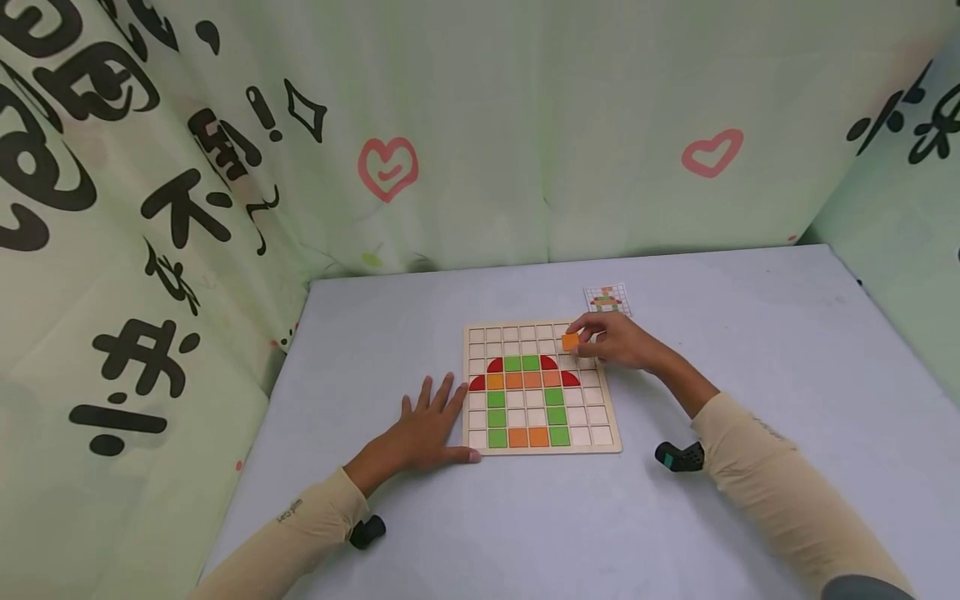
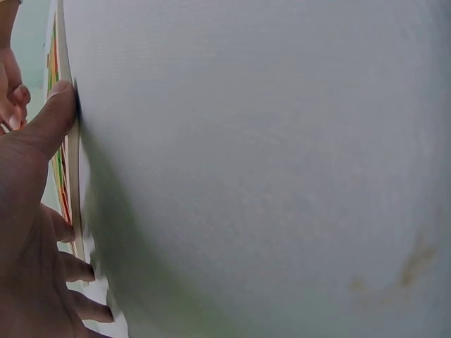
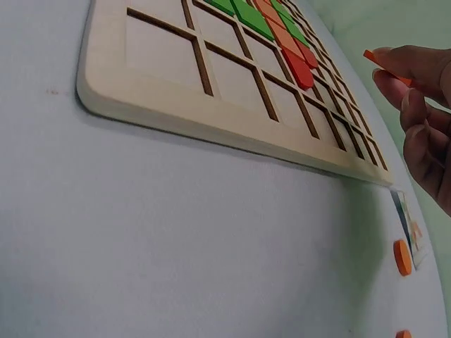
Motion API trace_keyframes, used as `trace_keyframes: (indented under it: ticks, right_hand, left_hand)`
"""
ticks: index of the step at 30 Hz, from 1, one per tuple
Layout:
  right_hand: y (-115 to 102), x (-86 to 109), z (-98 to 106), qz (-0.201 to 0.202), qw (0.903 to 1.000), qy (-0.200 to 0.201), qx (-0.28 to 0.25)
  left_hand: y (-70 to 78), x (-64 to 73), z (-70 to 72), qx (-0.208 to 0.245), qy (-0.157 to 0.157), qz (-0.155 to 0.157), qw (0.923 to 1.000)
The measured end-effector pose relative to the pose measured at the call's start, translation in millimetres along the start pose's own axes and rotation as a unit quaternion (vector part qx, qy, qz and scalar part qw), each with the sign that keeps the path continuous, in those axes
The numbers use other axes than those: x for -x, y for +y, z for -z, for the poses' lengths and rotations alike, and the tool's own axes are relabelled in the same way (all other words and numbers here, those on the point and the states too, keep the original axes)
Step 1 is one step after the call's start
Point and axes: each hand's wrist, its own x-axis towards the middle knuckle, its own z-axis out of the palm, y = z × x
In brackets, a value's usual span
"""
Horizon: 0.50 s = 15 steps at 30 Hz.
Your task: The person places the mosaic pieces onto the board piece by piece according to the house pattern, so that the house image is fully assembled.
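A wooden grid board (image 1: 543, 452) lies on the table, partly filled with green tiles (image 1: 557, 415), orange tiles (image 1: 522, 380) and dark red rounded pieces (image 1: 570, 378). Between thumb and fingertips, my right hand (image 1: 618, 340) pinches an orange square tile (image 1: 570, 342) close over the board's upper right cells. In the right wrist view that tile (image 3: 386, 68) is seen on edge. My left hand (image 1: 426, 433) lies with fingers spread at the board's left side, its thumb at the lower left corner; the left wrist view shows the thumb (image 2: 55, 116) against the board's edge.
Behind the board lies a small printed card (image 1: 606, 296) with a coloured grid figure, partly covered by the right hand. Near it, the right wrist view shows an orange piece (image 3: 402, 258) on the white tablecloth (image 1: 525, 525). A pale curtain (image 1: 480, 208) hangs behind the table.
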Motion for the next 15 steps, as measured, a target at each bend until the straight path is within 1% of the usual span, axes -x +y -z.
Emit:
trace_keyframes:
  ticks: [4,10,15]
  right_hand:
    - [-3,-6.2,-10,0.002,1.0,0.001,-0.006]
    - [-6,-15.7,-21,-0.001,0.9998,-0.019,-0.007]
    - [-9,-23.1,-29,0.007,0.9997,-0.022,-0.005]
  left_hand:
    - [0.2,0.6,-0.1,-0.001,0.0,0.0,1.0]
    - [0.6,1.3,0.3,-0.001,0.006,-0.005,1.0]
    - [0.6,1.2,0.9,0.001,0.008,-0.007,0.9999]
